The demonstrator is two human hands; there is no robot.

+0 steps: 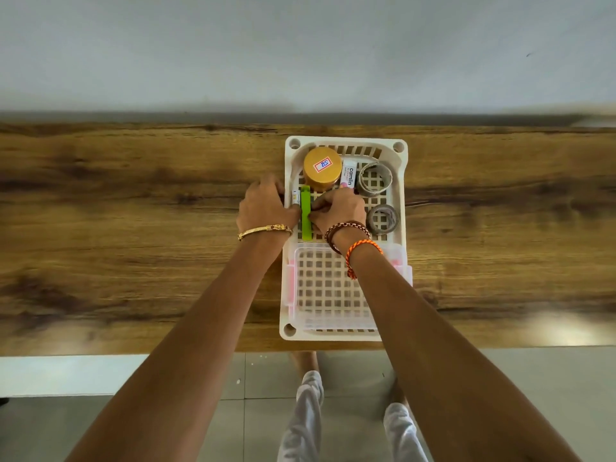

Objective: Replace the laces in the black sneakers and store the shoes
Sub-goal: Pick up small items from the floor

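Note:
No black sneakers or laces show in this view. A cream plastic basket (pixel 401 208) with a grid floor stands on the wooden table (pixel 133 228). A bright green plastic bar (pixel 305 228) lies inside it along the left wall. My right hand (pixel 336 210) is in the basket, and its curled fingers pinch the green bar from the right. My left hand (pixel 265 208) is at the basket's left wall, fingers curled over the rim and thumb beside the green bar. A small white tube (pixel 295 197) is wedged between that hand and the bar.
The basket also holds a jar with a gold lid (pixel 322 166), a white Camlin tube (pixel 349 173), two tape rolls (pixel 375 180) (pixel 383 219) and a clear plastic box (pixel 320 288) at its near end. A wall runs behind the table. Tiled floor lies below.

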